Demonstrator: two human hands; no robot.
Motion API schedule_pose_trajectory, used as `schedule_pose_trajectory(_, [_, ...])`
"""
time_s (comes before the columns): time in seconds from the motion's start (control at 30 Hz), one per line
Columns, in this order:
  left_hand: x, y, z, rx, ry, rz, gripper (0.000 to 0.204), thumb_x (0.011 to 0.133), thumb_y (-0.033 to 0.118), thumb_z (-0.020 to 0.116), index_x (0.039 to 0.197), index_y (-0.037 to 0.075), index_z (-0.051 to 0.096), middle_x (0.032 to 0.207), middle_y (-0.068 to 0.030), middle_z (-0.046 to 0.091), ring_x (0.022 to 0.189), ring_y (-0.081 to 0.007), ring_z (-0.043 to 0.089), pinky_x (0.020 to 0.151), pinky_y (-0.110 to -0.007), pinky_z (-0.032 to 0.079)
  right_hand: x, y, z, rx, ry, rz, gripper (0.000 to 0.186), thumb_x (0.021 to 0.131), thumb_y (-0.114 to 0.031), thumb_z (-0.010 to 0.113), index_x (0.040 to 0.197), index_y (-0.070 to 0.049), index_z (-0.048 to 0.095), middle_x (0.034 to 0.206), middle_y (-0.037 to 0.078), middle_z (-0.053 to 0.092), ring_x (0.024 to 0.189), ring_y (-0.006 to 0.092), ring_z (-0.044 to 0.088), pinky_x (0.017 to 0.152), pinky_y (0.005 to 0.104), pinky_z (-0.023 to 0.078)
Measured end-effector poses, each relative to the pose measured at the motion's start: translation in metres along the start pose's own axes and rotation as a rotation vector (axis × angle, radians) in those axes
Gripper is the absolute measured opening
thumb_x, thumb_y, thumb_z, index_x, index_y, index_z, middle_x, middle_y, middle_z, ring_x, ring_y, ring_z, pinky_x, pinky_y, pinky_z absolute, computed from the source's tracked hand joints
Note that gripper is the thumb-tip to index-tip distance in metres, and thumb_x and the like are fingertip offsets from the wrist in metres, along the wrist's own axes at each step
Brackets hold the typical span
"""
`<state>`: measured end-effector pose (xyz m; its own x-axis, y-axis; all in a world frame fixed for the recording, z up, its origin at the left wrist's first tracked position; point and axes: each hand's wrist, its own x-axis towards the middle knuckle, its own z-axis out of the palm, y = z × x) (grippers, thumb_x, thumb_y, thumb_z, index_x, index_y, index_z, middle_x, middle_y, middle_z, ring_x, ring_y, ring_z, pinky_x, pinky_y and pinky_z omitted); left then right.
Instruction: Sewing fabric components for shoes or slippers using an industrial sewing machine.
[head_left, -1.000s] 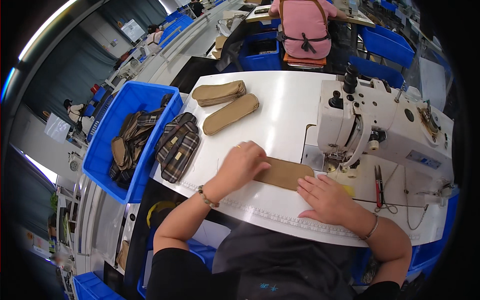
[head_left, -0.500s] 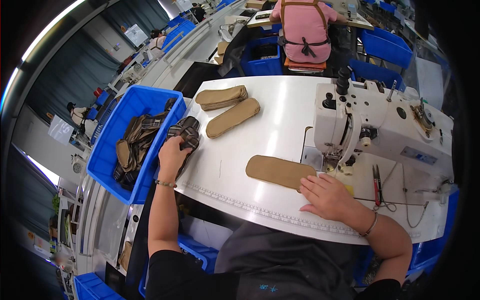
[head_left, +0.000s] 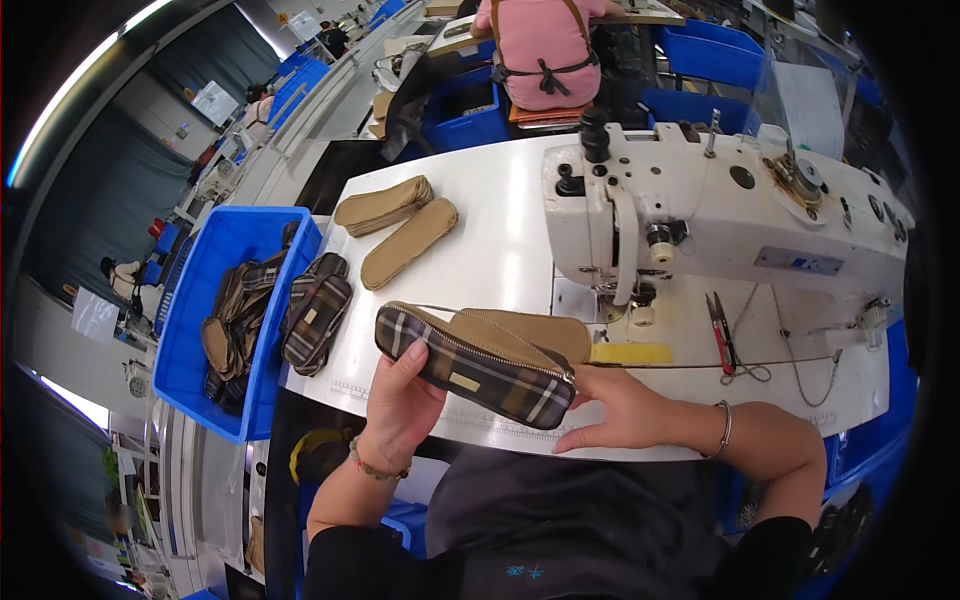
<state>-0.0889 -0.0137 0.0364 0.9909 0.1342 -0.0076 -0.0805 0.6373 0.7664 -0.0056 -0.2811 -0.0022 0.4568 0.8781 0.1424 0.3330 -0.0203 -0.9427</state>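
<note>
My left hand point(head_left: 405, 400) grips a plaid zippered pouch point(head_left: 455, 365) near its left end, thumb on the front face. The pouch is brown, black and white check, with a small pale label and a zip along its upper edge, and is tilted down to the right. At its right end my right hand point(head_left: 625, 410) curls round the corner by the zip end, thumb below; some fingertips are hidden behind the pouch. Behind it a tan oval panel point(head_left: 550, 335) lies on the white table point(head_left: 500, 200), partly covered.
A white sewing machine point(head_left: 700, 215) stands at right, red-handled snips point(head_left: 718, 335) beside it. Another plaid pouch point(head_left: 318, 315) lies left, next to a blue bin point(head_left: 170, 350) of pouches. Tan panels point(head_left: 385, 205) are stacked farther back. A person in pink point(head_left: 548, 50) sits ahead.
My left hand has lifted a plaid pouch from beside the bin and brought it right, before me. My right hand has left the tan panel and come to the pouch's end. The view has shifted.
</note>
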Motion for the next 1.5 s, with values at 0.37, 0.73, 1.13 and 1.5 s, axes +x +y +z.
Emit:
schedule_pose_trajectory(0.37, [-0.03, -0.01, -0.038, 0.05, -0.803, -0.469, 0.078, 0.089, 0.064, 0.057, 0.135, 0.001, 0.051, 0.119, -0.016, 0.061, 0.119, -0.0271, 0.056, 0.105, -0.042, 0.041, 0.0, 0.017, -0.01, 0.889, 0.061, 0.123, 0.028, 0.091, -0.009, 0.068, 0.117, 0.001, 0.061, 0.105, 0.001, 0.066, 0.094, 0.0057, 0.06, 0.085, 0.0252, 0.051])
schedule_pose_trajectory(0.73, [-0.013, -0.048, 0.04, 0.139, -0.148, -0.502, 0.034, 0.105, 0.03, 0.047, 0.079, 0.009, 0.051, 0.062, 0.0015, 0.045, 0.059, -0.0102, 0.039, 0.059, -0.026, 0.034, -0.002, -0.004, -0.014, 0.655, -0.138, 0.276, 0.018, 0.084, -0.01, 0.076, 0.094, 0.003, 0.07, 0.087, 0.0, 0.069, 0.079, 0.0055, 0.059, 0.074, 0.0238, 0.05])
schedule_pose_trajectory(1.13, [-0.02, -0.063, 0.032, 0.577, -0.208, -0.361, 0.026, 0.087, 0.007, 0.074, 0.099, 0.006, 0.051, 0.087, 0.003, 0.057, 0.077, -0.0052, 0.054, 0.067, -0.023, 0.048, -0.004, 0.012, 0.004, 0.503, 0.155, 0.188, 0.025, 0.082, -0.021, 0.079, 0.087, -0.001, 0.065, 0.076, -0.001, 0.065, 0.071, 0.0043, 0.057, 0.065, 0.0229, 0.047])
schedule_pose_trajectory(1.5, [-0.029, -0.066, 0.025, 0.34, -0.153, -0.474, 0.016, 0.094, 0.012, 0.067, 0.106, 0.003, 0.06, 0.097, -0.001, 0.065, 0.089, -0.0066, 0.059, 0.079, -0.024, 0.051, -0.003, 0.011, 0.001, 0.7, -0.1, 0.19, 0.021, 0.086, -0.023, 0.078, 0.082, -0.004, 0.069, 0.075, -0.003, 0.065, 0.068, 0.0029, 0.054, 0.062, 0.0206, 0.044])
